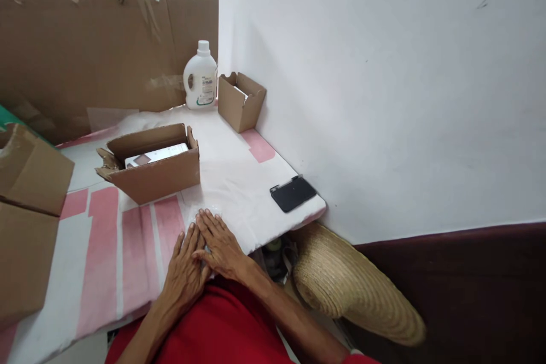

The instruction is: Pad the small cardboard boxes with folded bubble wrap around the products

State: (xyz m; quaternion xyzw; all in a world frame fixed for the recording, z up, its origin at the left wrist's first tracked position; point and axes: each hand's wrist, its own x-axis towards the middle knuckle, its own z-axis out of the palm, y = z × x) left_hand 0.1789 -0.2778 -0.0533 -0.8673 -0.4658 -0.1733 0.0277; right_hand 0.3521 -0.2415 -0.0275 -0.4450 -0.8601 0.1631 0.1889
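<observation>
My left hand (186, 264) and my right hand (220, 245) lie side by side at the front edge of the table, fingers stretched out. Both press on a thin clear plastic sheet or bag (191, 215), mostly hidden beneath them. The right thumb crosses over toward the left hand. A little beyond my fingertips stands an open cardboard box (164, 179), with a white printed box (160, 154) inside.
White-and-pink cloth covers the table (228, 182). A black flat object (293, 193) lies near the right corner. Behind stand a white jug (201, 82) and a smaller carton (239, 103). Large cartons (29, 250) fill the left. A straw hat (341, 273) sits below the edge.
</observation>
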